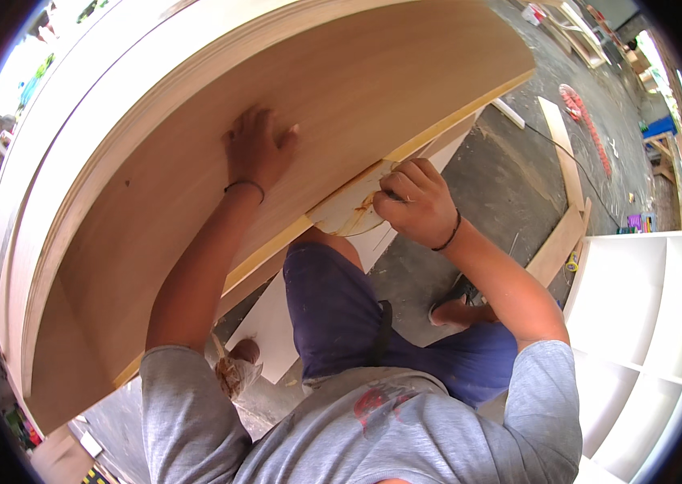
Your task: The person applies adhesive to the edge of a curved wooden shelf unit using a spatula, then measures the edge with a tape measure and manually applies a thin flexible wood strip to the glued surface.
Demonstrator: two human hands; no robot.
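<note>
Brown panel (357,89) here, got left hand (260,152) flat and unclenched on it, plus right hand (421,203) curled by some smeared pale piece (344,208), can't tell if gripping anything.

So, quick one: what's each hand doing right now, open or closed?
Left hand: open, resting on the wooden panel.
Right hand: closed, fingers curled; what it holds, if anything, can't be told.

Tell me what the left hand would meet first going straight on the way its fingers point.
The left hand, seemingly resting on the wooden panel, would likely meet the pale moulded rim at its far edge; whether that stands proud is unclear.
</note>
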